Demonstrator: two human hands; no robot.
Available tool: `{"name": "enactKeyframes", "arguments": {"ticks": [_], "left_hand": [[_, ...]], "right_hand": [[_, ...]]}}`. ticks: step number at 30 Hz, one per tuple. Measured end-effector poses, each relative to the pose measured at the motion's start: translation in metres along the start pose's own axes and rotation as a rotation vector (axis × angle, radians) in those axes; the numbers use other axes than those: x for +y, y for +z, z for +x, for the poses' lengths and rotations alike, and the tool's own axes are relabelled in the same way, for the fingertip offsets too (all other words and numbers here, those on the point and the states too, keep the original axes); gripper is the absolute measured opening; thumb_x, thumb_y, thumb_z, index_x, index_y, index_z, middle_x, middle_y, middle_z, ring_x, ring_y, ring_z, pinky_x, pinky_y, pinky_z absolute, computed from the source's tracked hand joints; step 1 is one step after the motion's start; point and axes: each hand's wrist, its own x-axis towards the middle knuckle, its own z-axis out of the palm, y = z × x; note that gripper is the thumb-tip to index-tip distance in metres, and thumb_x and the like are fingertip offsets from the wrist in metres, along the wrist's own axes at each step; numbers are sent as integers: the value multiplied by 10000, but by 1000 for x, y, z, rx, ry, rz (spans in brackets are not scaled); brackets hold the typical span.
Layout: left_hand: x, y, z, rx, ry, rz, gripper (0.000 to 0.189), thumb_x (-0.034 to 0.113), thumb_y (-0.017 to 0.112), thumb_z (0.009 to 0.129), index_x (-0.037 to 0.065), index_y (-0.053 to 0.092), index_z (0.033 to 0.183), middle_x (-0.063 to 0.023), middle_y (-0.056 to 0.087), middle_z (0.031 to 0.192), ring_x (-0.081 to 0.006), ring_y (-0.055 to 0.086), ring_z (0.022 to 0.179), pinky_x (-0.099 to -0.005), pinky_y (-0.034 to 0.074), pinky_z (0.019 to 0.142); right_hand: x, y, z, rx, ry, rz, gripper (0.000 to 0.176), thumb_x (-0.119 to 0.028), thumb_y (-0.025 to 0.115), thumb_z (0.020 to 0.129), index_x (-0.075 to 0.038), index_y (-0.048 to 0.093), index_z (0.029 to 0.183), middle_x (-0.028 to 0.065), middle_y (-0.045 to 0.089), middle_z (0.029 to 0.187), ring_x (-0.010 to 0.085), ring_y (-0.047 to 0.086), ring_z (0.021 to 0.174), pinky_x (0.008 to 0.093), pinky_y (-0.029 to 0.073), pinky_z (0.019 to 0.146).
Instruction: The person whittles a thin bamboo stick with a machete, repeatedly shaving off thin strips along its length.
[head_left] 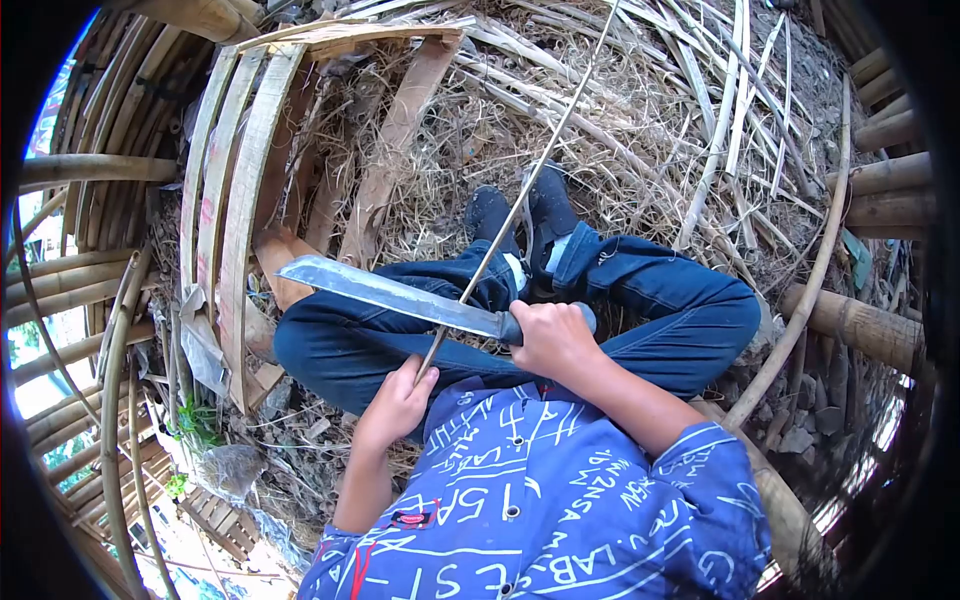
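Observation:
My right hand (pixel 553 338) is wrapped round the dark handle of a machete (pixel 390 295), whose broad grey blade points left across my lap. In my left hand (pixel 400 400), the fingers grip the near end of a long thin bamboo strip (pixel 500 232). From there the strip runs up and away between my shoes to the top of the view. The blade crosses the strip a little beyond my left fingers, close to the machete's handle. My crossed legs in dark jeans (pixel 670 300) lie under both.
A wooden crate (pixel 240 190) lies at the left on the ground. Bamboo shavings (pixel 440 150) and split strips (pixel 735 100) cover the ground ahead. Bamboo poles (pixel 880 335) stand at the right, and a bamboo fence (pixel 75 280) rises at the left.

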Motion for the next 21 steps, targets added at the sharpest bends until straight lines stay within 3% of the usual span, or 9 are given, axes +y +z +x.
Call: {"name": "enactKeyframes", "arguments": {"ticks": [6, 8, 10, 11, 13, 17, 21], "left_hand": [[3, -1, -4, 4, -22, -1, 241, 190, 515, 976, -43, 481, 924, -263, 558, 718, -408, 520, 648, -428, 429, 626], [3, -1, -4, -15, -50, -1, 245, 192, 517, 974, -41, 473, 910, -274, 560, 726, -437, 532, 666, -438, 429, 627], [2, 0, -9, -8, -79, -6, 229, 180, 532, 971, -17, 457, 882, -137, 507, 685, -165, 419, 654, -363, 392, 604], [2, 1, -11, -9, -83, -5, 229, 180, 532, 971, -17, 457, 882, -137, 507, 685, -165, 419, 654, -363, 392, 604], [3, 4, -8, 8, -38, 69, 251, 195, 539, 962, -34, 449, 908, -265, 554, 715, -405, 517, 635, -429, 417, 612], [0, 2, -9, -1, -13, 36, 256, 196, 550, 957, -31, 442, 909, -258, 544, 698, -384, 486, 603, -422, 412, 599], [-4, -6, -28, -5, -43, 19, 254, 185, 555, 954, -22, 424, 885, -236, 514, 657, -323, 431, 565, -414, 396, 567]], "right_hand": [[15, 0, 13, -3, -4, -162, 277, -197, 718, 644, -50, 602, 849, 180, 673, 735, 347, 688, 714, 445, 543, 639], [29, -13, 21, 22, 132, -203, 268, -212, 705, 656, -61, 613, 858, 189, 683, 781, 352, 692, 746, 450, 550, 686], [50, -36, 33, 56, 327, -336, 265, -248, 693, 689, -75, 636, 881, 188, 691, 822, 359, 693, 794, 467, 550, 738], [69, -43, 40, 126, 396, -304, 251, -256, 693, 708, -81, 646, 881, 171, 695, 832, 356, 693, 811, 460, 549, 768], [103, -61, 48, 204, 388, -300, 224, -246, 696, 714, -76, 653, 854, 169, 694, 843, 353, 687, 828, 463, 541, 763], [115, -75, 59, 148, 355, -370, 226, -226, 683, 708, -85, 649, 881, 170, 695, 858, 352, 686, 843, 459, 539, 773], [157, -90, 84, 271, 546, -348, 266, -210, 658, 741, -62, 676, 962, 184, 701, 935, 354, 686, 899, 445, 550, 833]]}}
